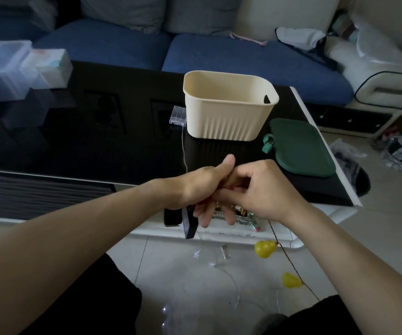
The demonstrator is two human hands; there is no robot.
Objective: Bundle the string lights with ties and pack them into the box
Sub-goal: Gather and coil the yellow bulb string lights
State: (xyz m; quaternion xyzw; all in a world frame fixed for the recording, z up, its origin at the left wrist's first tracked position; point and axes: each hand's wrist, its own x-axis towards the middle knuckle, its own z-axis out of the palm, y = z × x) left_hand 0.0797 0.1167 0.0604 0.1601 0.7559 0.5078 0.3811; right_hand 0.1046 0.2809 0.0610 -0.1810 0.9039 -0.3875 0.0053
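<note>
I am bundling: left hand and right hand pinch a thin red tie; next, twist it shut, then load the cream ribbed plastic box.

— Can we read anything here, on any surface?

— No. We find no legible word, number, brand or sign anywhere.

— What about the cream box?

— We see only plain ribbed walls, no lettering.

— And the green lid beside it?

— Bare as well. The clear containers at the far left corner of the table show pale coloured patches, but they are too blurred for us to tell whether any of it is print.

— The foil wrapper under the hands?

— It carries dark marks, yet we cannot make out a single letter.
</note>
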